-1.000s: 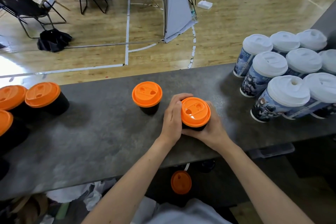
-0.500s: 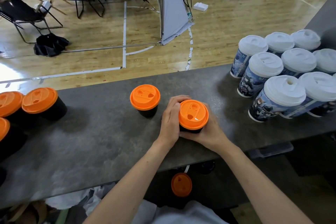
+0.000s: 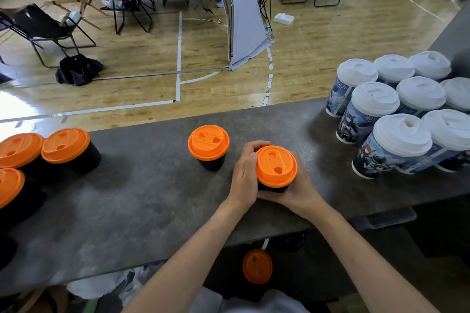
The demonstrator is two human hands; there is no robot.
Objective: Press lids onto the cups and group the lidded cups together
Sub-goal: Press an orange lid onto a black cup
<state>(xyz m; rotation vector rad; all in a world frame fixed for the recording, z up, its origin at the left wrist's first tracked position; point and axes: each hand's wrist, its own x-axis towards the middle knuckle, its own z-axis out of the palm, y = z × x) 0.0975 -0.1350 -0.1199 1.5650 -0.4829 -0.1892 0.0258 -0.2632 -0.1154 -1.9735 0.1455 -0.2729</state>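
A black cup with an orange lid [image 3: 276, 166] stands near the front of the grey counter [image 3: 142, 201]. My left hand [image 3: 244, 176] curls around its left side and my right hand [image 3: 297, 192] cups its right and near side. Most of the cup's body is hidden by the hands. A second black cup with an orange lid [image 3: 208, 146] stands alone just to the left. Three more orange-lidded black cups [image 3: 65, 146] are grouped at the counter's far left edge.
Several tall printed cups with white lids [image 3: 401, 138] are packed together at the right of the counter. A loose orange lid [image 3: 257, 266] lies below the counter's near edge. Beyond the counter is wooden floor with folding chairs and a white panel.
Both hands stay wrapped around the same cup. The lid has turned a little between the hands, and the camera has tilted slightly.
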